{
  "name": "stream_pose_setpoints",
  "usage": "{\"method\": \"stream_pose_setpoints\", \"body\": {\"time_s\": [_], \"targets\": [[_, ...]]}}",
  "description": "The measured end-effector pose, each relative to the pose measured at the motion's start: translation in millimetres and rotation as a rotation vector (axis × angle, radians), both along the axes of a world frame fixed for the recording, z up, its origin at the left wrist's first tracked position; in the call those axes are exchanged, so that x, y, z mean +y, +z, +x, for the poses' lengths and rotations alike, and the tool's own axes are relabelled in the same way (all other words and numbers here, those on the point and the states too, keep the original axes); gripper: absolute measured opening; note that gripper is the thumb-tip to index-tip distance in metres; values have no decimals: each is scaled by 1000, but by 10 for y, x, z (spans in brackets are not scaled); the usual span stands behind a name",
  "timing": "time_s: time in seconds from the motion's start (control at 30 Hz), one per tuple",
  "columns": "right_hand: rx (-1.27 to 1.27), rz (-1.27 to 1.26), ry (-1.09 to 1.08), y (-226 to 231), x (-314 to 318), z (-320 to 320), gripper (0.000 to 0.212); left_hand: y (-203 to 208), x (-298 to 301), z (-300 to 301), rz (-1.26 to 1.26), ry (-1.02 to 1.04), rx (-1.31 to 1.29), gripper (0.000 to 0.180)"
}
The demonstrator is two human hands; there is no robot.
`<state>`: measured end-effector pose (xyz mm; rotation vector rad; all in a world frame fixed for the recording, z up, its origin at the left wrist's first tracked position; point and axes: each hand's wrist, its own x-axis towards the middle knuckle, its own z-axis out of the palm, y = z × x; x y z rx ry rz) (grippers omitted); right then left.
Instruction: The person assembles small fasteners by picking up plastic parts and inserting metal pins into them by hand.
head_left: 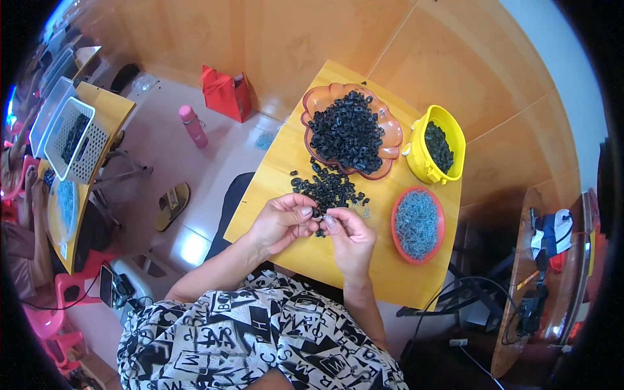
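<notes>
Over the near part of the yellow wooden table, my two hands meet, fingertips almost touching. My left hand (281, 224) is closed, pinching a small black part (316, 213) between thumb and fingers. My right hand (352, 242) is closed as well, its thumb and fingertips pressed together beside that part; what sits in them is too small to make out. Just beyond my fingers lies a loose pile of small black parts (330, 187). More of them heap up in an orange, scallop-edged tray (312, 101). To the right, a red oval bowl (396, 244) holds many small blue-grey translucent pieces (417, 224).
A yellow bucket (426, 170) with black parts stands at the table's right. On the floor to the left are a pink bottle (193, 127), a red bag (226, 94) and a sandal (172, 207). Far left, another table (114, 107) carries a white basket (96, 146); people sit there.
</notes>
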<state>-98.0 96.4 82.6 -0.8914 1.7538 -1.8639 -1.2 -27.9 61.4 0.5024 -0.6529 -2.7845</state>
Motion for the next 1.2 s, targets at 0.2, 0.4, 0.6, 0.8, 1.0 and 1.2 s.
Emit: {"method": "stream_pose_setpoints", "body": {"time_s": [0.2,0.4,0.6,0.8,1.0,1.2], "targets": [[-34,20,-44,-80,58,87,12,-42,83,38,-129,19,-23,12],[603,123,-140,-43,84,199,16,-151,211,54,-271,80,-55,12],[748,227,-6,-177,187,353,39,-356,275,180,-135,94,-110,11],[623,378,-150,-241,287,-317,30,-489,115,257,-18,60,-41,11],[738,669,-253,-500,313,-1241,15,-602,40,246,13,-13,117,13],[753,721,-128,-578,52,-1337,15,-593,9,238,43,-37,139,13]]}}
